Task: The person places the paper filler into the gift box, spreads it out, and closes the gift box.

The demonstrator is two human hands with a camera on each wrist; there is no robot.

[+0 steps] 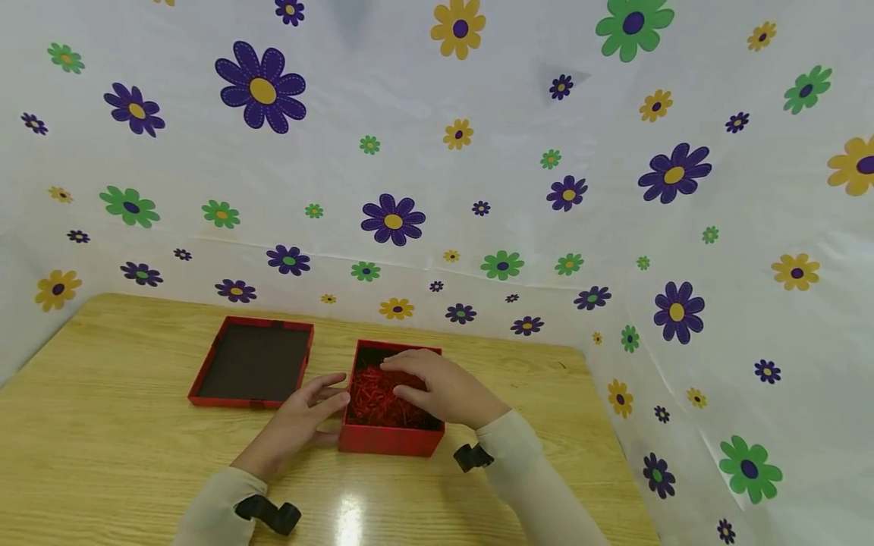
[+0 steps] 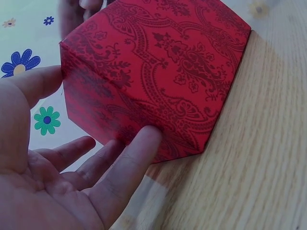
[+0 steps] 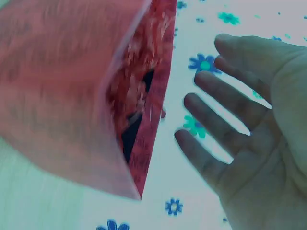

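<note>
A square red box [image 1: 391,440] with a dark paisley pattern stands without its lid on the table. Red shredded paper [image 1: 375,402] fills it; part of the filling lies hidden under my right hand. My left hand [image 1: 300,425] is at the box's left side, and in the left wrist view its spread fingertips [image 2: 146,136] touch the patterned wall. Above the box's right half is my right hand [image 1: 444,390], its fingers apart and loosely bent. The right wrist view shows that hand's palm [image 3: 261,158] with nothing in it, beside the blurred box.
The box lid [image 1: 258,364], red-rimmed and dark inside, lies upturned on the wooden table [image 1: 123,379] to the left of the box. Behind and to the right hangs a white sheet [image 1: 328,174] with printed flowers. Each wrist wears a black strap [image 1: 269,516].
</note>
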